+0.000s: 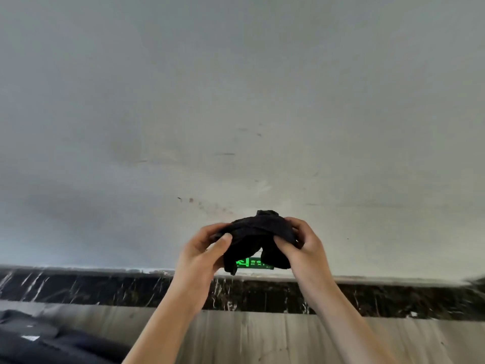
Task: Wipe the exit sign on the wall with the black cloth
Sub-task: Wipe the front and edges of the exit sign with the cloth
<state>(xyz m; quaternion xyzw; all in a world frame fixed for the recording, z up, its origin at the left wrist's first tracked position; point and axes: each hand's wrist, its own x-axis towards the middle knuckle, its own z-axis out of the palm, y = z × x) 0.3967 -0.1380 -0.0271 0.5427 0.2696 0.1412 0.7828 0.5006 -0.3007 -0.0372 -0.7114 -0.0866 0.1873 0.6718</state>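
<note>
A bunched black cloth (256, 236) is held up in front of the wall by both hands. My left hand (203, 249) grips its left side with thumb on top. My right hand (301, 243) pinches its right side. Low on the white wall, just above the dark skirting, a small exit sign (253, 263) glows green; the hanging cloth and my hands hide most of it. The cloth is held in front of the sign, and I cannot tell whether it touches it.
A scuffed white wall (236, 101) fills most of the view. A dark marbled skirting board (105, 288) runs along its base above a wood-grain floor (262, 337). A dark fabric object (39, 340) lies at the lower left.
</note>
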